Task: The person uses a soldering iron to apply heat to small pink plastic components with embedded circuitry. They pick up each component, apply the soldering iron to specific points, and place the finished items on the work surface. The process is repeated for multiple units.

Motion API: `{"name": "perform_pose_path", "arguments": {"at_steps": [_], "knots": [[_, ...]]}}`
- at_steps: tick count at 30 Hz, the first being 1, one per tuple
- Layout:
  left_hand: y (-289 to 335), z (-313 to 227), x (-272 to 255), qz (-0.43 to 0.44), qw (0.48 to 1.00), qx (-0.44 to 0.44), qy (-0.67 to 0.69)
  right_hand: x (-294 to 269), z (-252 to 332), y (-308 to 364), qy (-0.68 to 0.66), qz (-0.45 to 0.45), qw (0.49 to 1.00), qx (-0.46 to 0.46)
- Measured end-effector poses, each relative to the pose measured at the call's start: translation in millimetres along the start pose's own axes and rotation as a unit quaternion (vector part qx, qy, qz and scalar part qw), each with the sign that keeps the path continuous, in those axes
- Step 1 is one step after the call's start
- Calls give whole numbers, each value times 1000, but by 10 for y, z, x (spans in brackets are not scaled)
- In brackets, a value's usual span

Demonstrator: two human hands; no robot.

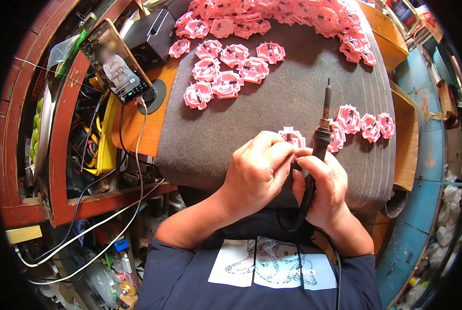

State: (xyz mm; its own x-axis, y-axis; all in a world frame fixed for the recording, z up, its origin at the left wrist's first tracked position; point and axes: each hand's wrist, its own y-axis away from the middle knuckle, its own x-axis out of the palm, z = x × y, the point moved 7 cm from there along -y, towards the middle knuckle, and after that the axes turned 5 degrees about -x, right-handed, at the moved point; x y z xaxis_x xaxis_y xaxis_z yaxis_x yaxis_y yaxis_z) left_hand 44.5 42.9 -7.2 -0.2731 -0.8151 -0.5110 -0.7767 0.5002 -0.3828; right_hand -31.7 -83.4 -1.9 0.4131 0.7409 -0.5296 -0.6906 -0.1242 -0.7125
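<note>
My left hand (256, 168) is closed in a pinch in front of my chest. What its fingertips hold, if anything, is too small and covered to make out. My right hand (330, 186) grips a black soldering iron (322, 138), its metal tip pointing up and away from me. The thumb and fingertips of both hands meet. Just beyond them, partly hidden by my fingers, is a pink plastic part (292, 136) with a dark piece at its middle. Beside the iron several similar pink parts (349, 119) form a row to the right.
A dark grey mat (293, 88) covers the work surface. More pink parts (227, 84) stand left of centre, and a big heap (313, 13) lies at the far edge. At left, a phone (118, 62) leans on a stand, with white cables (140, 155) trailing down. A cardboard box (405, 139) stands right.
</note>
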Motion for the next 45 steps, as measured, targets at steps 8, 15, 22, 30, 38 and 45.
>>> {"name": "perform_pose_path", "arguments": {"at_steps": [8, 15, 22, 30, 38, 45], "knots": [[-22, -25, -5, 11, 1000, 3, -18, -273, 33, 146, -43, -57, 997, -24], [-18, -35, 2, 17, 999, 2, -27, -437, -110, 380, -70, -91, 993, -6], [-49, -68, 5, 35, 998, -8, -45, -587, 2, 367, -75, -75, 993, -46], [-42, -79, 11, 32, 998, -4, -53, -564, 13, 321, -82, -42, 995, -49], [-49, -86, 10, 35, 998, -5, -52, -551, 30, 286, -72, -40, 995, -53], [-40, -86, 9, 30, 998, -10, -49, -540, 31, 287, -67, -38, 996, -52]]}}
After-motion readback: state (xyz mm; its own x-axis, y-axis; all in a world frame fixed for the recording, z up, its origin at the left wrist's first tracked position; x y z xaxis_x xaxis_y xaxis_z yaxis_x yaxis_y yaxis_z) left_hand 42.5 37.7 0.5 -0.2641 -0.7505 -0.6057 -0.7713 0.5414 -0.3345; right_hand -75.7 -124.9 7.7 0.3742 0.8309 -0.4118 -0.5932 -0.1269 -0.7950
